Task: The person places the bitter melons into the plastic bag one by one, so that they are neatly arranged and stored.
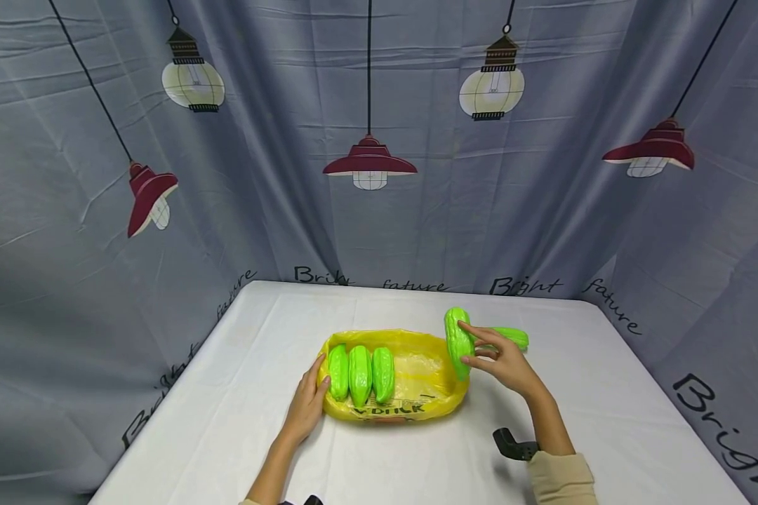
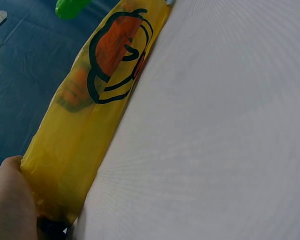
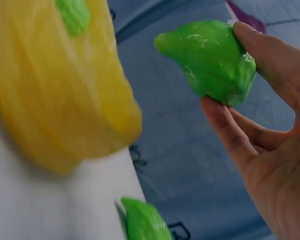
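Observation:
A yellow plastic bag covers an oval basket (image 1: 426, 372) on the table. Three green bitter melons (image 1: 360, 375) lie side by side in its left half. My left hand (image 1: 306, 401) grips the basket's left end, thumb at the rim; the left wrist view shows the bag's printed front wall (image 2: 80, 145). Above the basket's right end, my right hand (image 1: 510, 366) pinches another bitter melon (image 1: 457, 340) between thumb and fingers, held nearly upright. In the right wrist view this bitter melon (image 3: 210, 60) is raised, its pointed end toward the basket.
One more bitter melon (image 1: 513, 337) lies on the white-covered table (image 1: 227, 435), right of the basket and partly behind my right hand. A grey-blue curtain (image 1: 417, 231) printed with lamps and lettering surrounds the table's back and sides.

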